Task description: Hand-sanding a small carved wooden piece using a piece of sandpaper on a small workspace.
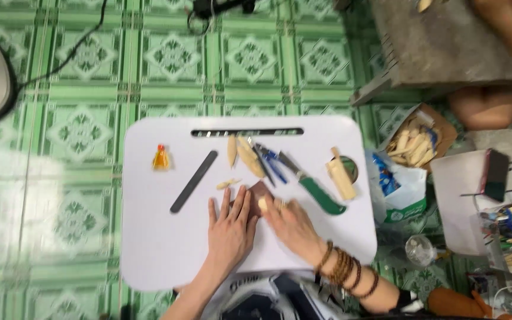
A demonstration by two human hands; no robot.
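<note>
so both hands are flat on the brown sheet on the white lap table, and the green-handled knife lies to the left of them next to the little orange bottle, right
Not quite. The head view shows the green-handled knife to the right of the hands, beside the blue pliers. What lies near the little orange bottle is the long black file. The rest holds: the left hand and right hand press the brown sheet on the white lap table.

a home craft corner on the floor: green patterned ceramic floor tiles (173, 56), a low white plastic lap counter (161, 249), a cardboard box of pale carved wood pieces (413, 145), and a green-handled knife (318, 192) among hand tools.
</note>
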